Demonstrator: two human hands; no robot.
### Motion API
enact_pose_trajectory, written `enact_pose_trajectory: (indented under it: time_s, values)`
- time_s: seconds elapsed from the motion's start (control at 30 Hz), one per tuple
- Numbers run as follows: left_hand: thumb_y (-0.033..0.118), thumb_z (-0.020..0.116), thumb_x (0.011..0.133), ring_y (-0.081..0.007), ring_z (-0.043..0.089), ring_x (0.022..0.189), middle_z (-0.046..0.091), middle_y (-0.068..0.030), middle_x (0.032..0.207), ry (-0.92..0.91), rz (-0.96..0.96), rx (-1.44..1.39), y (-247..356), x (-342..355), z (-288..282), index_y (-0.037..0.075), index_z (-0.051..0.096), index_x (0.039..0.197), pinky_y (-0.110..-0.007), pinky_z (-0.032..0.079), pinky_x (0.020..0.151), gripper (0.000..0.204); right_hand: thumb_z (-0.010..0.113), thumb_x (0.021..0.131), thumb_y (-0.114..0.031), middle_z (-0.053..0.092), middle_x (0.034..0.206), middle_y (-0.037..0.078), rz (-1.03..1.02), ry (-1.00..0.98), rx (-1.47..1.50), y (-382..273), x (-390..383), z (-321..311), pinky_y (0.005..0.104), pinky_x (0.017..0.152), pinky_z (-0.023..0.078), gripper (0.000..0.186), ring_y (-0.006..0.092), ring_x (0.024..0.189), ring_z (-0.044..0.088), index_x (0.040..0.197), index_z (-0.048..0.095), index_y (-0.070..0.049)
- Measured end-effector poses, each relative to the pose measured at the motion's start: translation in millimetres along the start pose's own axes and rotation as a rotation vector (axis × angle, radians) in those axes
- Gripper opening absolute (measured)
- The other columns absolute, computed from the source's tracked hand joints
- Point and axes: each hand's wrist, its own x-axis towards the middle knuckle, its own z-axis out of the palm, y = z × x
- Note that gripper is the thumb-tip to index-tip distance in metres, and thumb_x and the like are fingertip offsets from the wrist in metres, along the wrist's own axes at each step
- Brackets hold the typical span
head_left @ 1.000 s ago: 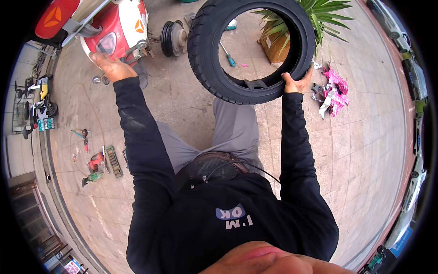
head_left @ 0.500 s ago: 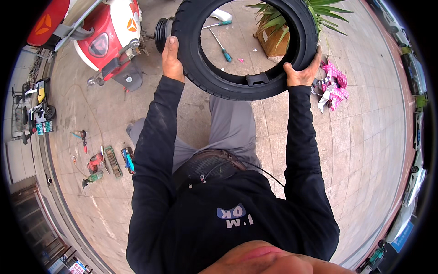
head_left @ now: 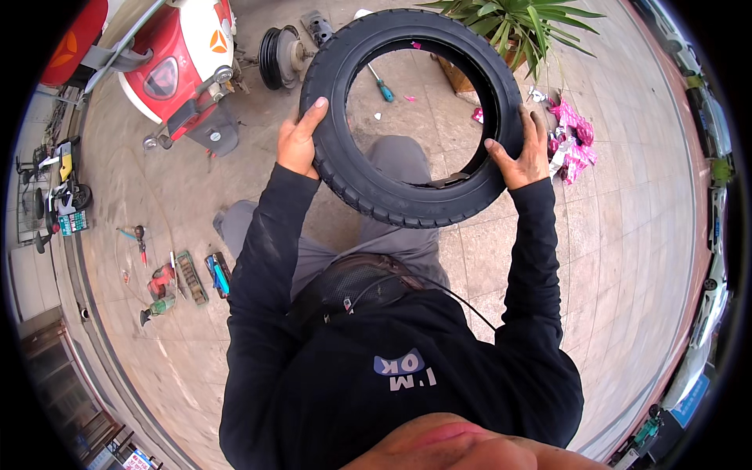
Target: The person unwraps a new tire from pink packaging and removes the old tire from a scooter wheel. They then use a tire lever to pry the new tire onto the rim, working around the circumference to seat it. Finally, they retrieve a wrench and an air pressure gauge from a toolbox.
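A black scooter tyre is held up in front of me over my knees, its open ring toward my view. My left hand grips its left side, thumb on the sidewall and the other fingers mostly hidden behind. On the opposite side my right hand is wrapped round the tyre, thumb at the inner rim and fingers over the tread. Small pink scraps show inside the ring. Through the opening I also see a teal-handled screwdriver lying on the paving.
A wheel hub stands beyond my left hand, beside a red and white scooter. Crumpled pink wrapping lies right of a potted plant. Power tools and a tool tray rest on the paving at left.
Both hands have brought the tyre closer to my body, and its tilt has changed. More of the wheel hub now shows behind it. My right hand's fingers have shifted over the tread.
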Motion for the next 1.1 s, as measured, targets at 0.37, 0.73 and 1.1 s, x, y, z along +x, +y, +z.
enact_pose_trajectory:
  time_s: [0.37, 0.73, 1.1]
  values:
    - [0.033, 0.089, 0.076, -0.0247, 0.062, 0.118, 0.063, -0.0200, 0.128, -0.054, 0.822, 0.792, 22, -15, 35, -0.008, 0.050, 0.137, -0.035, 0.047, 0.103, 0.083, 0.068, 0.078, -0.070, 0.072, 0.106, 0.025, -0.144, -0.786, 0.059, -97, 20, 125, 0.0448, 0.092, 0.052, 0.099, 0.0388, 0.105, 0.070, 0.151, 0.040, -0.009]
    - [0.038, 0.088, 0.076, -0.0264, 0.060, 0.121, 0.062, -0.0212, 0.130, -0.044, 0.851, 0.856, 26, -3, 29, -0.008, 0.051, 0.138, -0.036, 0.046, 0.105, 0.085, 0.074, 0.076, -0.048, 0.071, 0.117, 0.020, -0.073, -1.007, -0.158, -115, 41, 176, 0.0431, 0.095, 0.052, 0.088, 0.0362, 0.107, 0.069, 0.151, 0.040, -0.016]
    - [0.044, 0.087, 0.077, -0.0261, 0.060, 0.121, 0.064, -0.0218, 0.130, 0.108, 0.821, 0.908, 36, 12, 17, -0.008, 0.053, 0.137, -0.035, 0.045, 0.105, 0.087, 0.059, 0.083, 0.002, 0.065, 0.079, 0.017, 0.514, -0.384, 1.831, -41, 29, 170, 0.0355, 0.060, 0.048, 0.053, 0.0232, 0.063, 0.061, 0.135, 0.049, 0.002]
